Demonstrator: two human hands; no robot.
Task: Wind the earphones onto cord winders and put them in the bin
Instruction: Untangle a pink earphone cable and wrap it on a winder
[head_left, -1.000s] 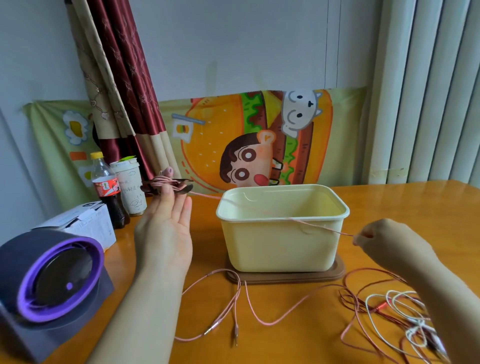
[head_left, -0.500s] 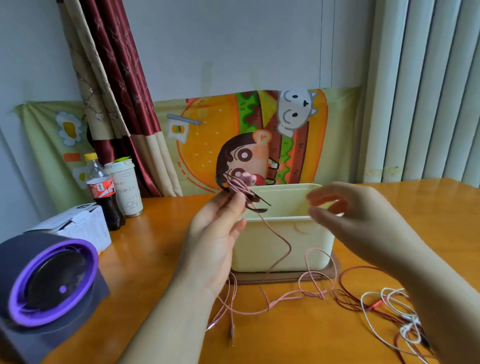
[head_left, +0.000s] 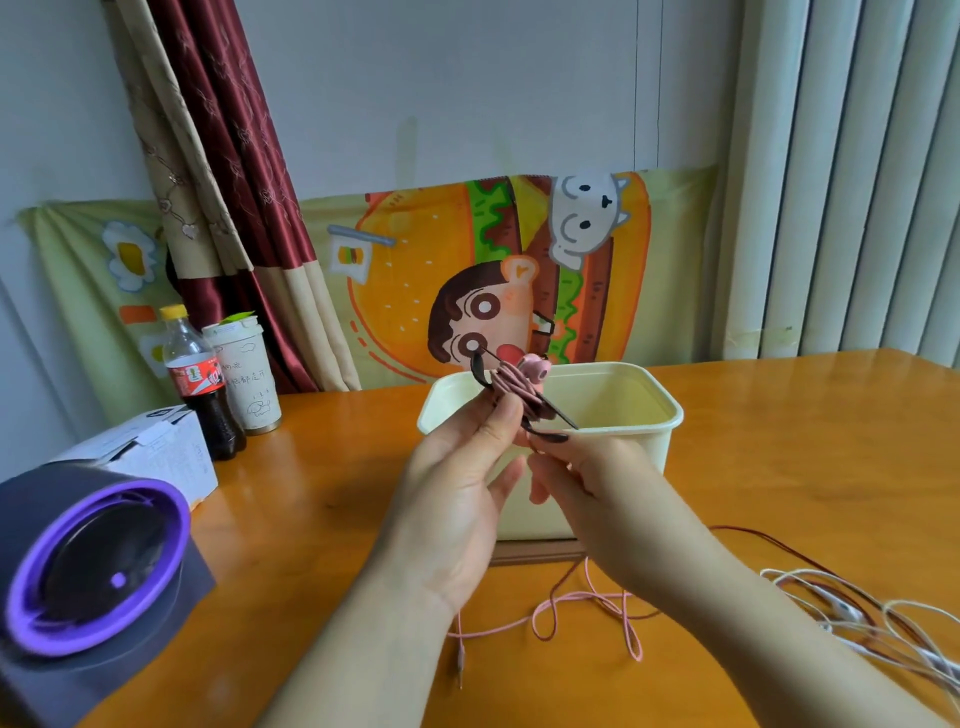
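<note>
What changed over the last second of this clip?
The left hand carried the winder from the left to in front of the bin. The right hand let the taut pink cord go slack, came in and now holds the winder's lower end. Bin, white earphones and bottle stayed put.

On the table (head_left: 779, 441) before us the bin (head_left: 628, 457) stands on a mat (head_left: 535, 555). Our left hand (head_left: 457, 488) and right hand (head_left: 582, 478) meet in front of the bin's near left corner, both gripping the cord winder (head_left: 511, 387) above its rim. A loose earphone cable (head_left: 587, 618) lies in front of the bin, and a tangle of earphones (head_left: 857, 618) lies to the right. At far left sits a fan (head_left: 88, 561), with a box (head_left: 150, 457) behind it. Behind the box, a soda bottle (head_left: 200, 384) and a cup (head_left: 244, 379) stand side by side.
</note>
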